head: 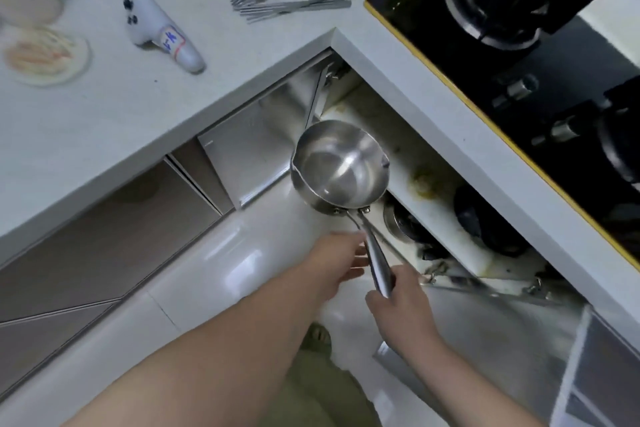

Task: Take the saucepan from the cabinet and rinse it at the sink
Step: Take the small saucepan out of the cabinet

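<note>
Both hands met at mid-frame: the right hand point(401, 302) was closed around the end of the saucepan point(341, 165) handle, while the left hand point(334, 265) lay half open with its fingers against the handle's side. Held upright and empty, the saucepan hung before the open cabinet point(450, 205), where 2 dark pans sat on the stained shelf.

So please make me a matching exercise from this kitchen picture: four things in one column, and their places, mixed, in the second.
Things:
1. saucepan
2. forks
3. gas stove
4. dark pan

Places:
A. built into the worktop on the right
B. on the shelf inside the open cabinet
C. held by its handle in the right hand
D. lying on the worktop at the top

Pairs: 1-C, 2-D, 3-A, 4-B
</note>
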